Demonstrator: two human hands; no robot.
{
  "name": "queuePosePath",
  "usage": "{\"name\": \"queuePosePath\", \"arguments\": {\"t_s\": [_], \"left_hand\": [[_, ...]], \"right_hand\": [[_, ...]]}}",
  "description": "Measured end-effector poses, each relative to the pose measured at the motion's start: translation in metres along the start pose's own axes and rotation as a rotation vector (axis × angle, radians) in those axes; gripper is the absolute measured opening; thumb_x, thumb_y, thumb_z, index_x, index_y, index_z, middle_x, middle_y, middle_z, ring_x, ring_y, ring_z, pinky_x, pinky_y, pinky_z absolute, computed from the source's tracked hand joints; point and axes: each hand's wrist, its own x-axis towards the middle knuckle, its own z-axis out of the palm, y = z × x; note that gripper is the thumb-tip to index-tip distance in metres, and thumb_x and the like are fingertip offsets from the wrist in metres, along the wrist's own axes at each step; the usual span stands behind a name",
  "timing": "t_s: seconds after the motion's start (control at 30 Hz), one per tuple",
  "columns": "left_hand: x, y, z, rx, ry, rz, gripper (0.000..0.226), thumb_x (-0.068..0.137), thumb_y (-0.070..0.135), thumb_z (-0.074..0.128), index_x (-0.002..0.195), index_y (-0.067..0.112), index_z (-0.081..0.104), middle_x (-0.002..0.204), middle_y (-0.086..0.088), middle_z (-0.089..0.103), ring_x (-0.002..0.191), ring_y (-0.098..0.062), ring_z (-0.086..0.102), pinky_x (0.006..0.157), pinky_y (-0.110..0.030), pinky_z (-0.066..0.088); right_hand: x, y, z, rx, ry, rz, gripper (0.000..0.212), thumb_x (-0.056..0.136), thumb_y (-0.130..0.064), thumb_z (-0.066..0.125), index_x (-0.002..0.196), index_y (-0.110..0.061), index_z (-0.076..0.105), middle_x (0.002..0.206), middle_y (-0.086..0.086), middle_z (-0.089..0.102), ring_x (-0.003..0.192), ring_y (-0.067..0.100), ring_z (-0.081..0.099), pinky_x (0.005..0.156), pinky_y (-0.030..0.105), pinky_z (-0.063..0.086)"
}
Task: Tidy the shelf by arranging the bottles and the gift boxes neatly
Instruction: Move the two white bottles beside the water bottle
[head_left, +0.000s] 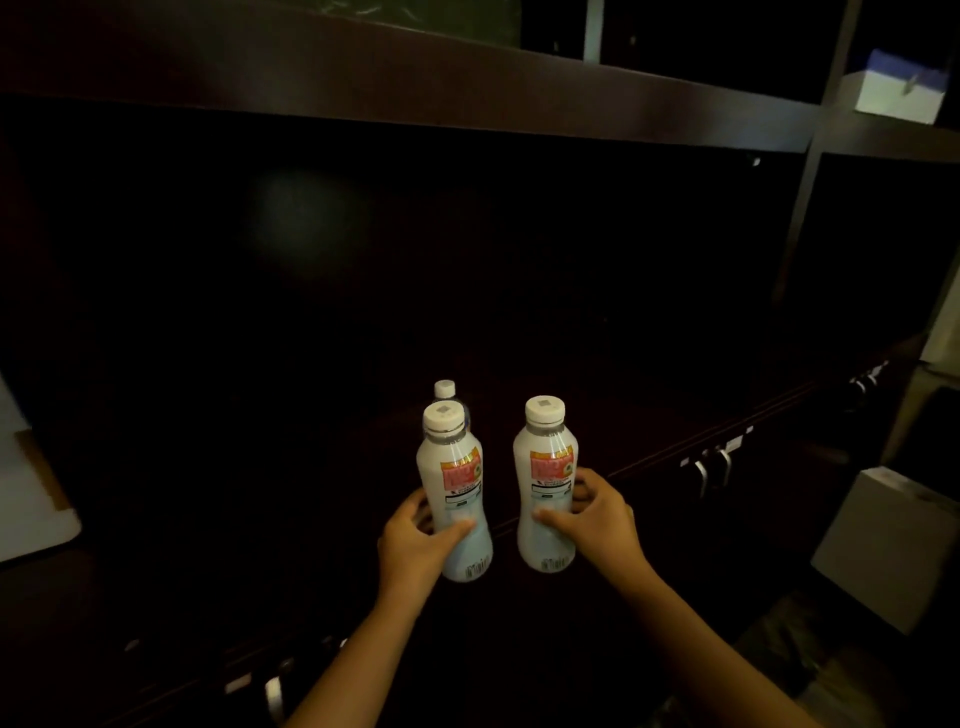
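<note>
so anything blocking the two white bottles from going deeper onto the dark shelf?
Partly. A third bottle with a small white cap stands directly behind the white bottle with the red label in the left hand. Nothing visible stands behind the matching bottle in the right hand, though the shelf's depth is very dark.

Two bottles upright side by side on shelf (649, 415): left bottle (454, 499), right bottle (545, 483). Third bottle (445, 389) directly behind left one. Box (893, 545) well right, below shelf level.
</note>
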Motion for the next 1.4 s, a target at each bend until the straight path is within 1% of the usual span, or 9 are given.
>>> {"name": "queuePosePath", "arguments": {"t_s": [0.17,0.33,0.67,0.77,0.83,0.97,1.13,1.23,1.4], "left_hand": [[0.049,-0.006,0.054,0.026,0.015,0.006,0.057,0.065,0.011,0.081,0.117,0.016,0.058,0.115,-0.007,0.066,0.093,-0.012,0.059,0.077,-0.028,0.049],[0.090,-0.020,0.111,0.038,0.064,0.017,0.061,0.064,0.010,0.082,0.120,0.012,0.057,0.119,-0.008,0.064,0.108,-0.023,0.061,0.085,-0.033,0.051],[0.144,-0.038,0.174,-0.033,0.189,-0.052,0.046,0.067,0.003,0.078,0.106,0.018,0.060,0.101,0.004,0.063,0.085,-0.001,0.059,0.068,-0.013,0.045],[0.152,-0.040,0.177,-0.035,0.208,-0.049,0.045,0.067,0.003,0.078,0.105,0.020,0.059,0.096,0.011,0.063,0.085,0.005,0.058,0.061,-0.009,0.048],[0.157,-0.041,0.177,-0.018,0.194,-0.039,0.047,0.067,0.003,0.078,0.106,0.020,0.059,0.095,0.014,0.062,0.087,0.006,0.058,0.061,-0.004,0.048],[0.164,-0.043,0.174,0.008,0.158,-0.021,0.047,0.068,0.002,0.077,0.103,0.027,0.059,0.096,0.017,0.063,0.089,0.006,0.059,0.064,-0.004,0.048],[0.168,-0.048,0.173,0.022,0.127,-0.002,0.049,0.071,0.002,0.075,0.104,0.034,0.058,0.100,0.018,0.064,0.089,0.008,0.063,0.068,-0.007,0.050],[0.172,-0.047,0.175,0.010,0.124,0.000,0.051,0.072,0.003,0.074,0.116,0.023,0.058,0.108,0.009,0.064,0.095,0.002,0.061,0.071,-0.012,0.051],[0.172,-0.047,0.179,0.000,0.130,0.005,0.050,0.074,0.003,0.073,0.120,0.017,0.057,0.111,0.006,0.063,0.095,0.006,0.058,0.068,-0.005,0.049]], "right_hand": [[0.066,0.020,-0.012,0.037,0.043,-0.002,0.049,0.064,-0.027,0.082,0.105,-0.027,0.055,0.088,-0.017,0.060,0.086,0.005,0.060,0.075,0.028,0.053],[0.140,0.045,-0.020,0.051,-0.009,-0.041,0.052,0.064,-0.027,0.082,0.108,-0.022,0.055,0.099,-0.005,0.064,0.092,0.012,0.062,0.080,0.034,0.055],[0.235,0.095,-0.017,-0.019,-0.187,-0.044,0.056,0.065,-0.025,0.081,0.115,-0.019,0.055,0.111,0.002,0.065,0.105,0.019,0.060,0.088,0.039,0.052],[0.247,0.106,-0.012,0.016,-0.211,-0.029,0.055,0.065,-0.025,0.082,0.113,-0.019,0.055,0.108,0.002,0.065,0.098,0.015,0.060,0.080,0.029,0.051],[0.251,0.109,-0.010,0.048,-0.230,-0.036,0.055,0.065,-0.023,0.082,0.113,-0.019,0.055,0.106,0.000,0.064,0.092,0.009,0.057,0.073,0.018,0.046],[0.259,0.110,-0.006,0.069,-0.291,-0.069,0.056,0.066,-0.021,0.081,0.115,-0.019,0.055,0.105,-0.004,0.062,0.094,0.007,0.056,0.070,0.009,0.042],[0.262,0.114,-0.006,0.076,-0.313,-0.075,0.058,0.067,-0.021,0.081,0.118,-0.017,0.053,0.109,-0.003,0.061,0.096,0.007,0.056,0.069,0.007,0.041],[0.262,0.116,-0.005,0.077,-0.307,-0.082,0.058,0.067,-0.020,0.080,0.118,-0.019,0.052,0.108,-0.005,0.060,0.094,0.004,0.054,0.065,0.005,0.041],[0.260,0.116,-0.004,0.085,-0.305,-0.073,0.058,0.068,-0.020,0.080,0.119,-0.020,0.052,0.106,-0.009,0.058,0.087,-0.007,0.050,0.062,0.002,0.039]]}}
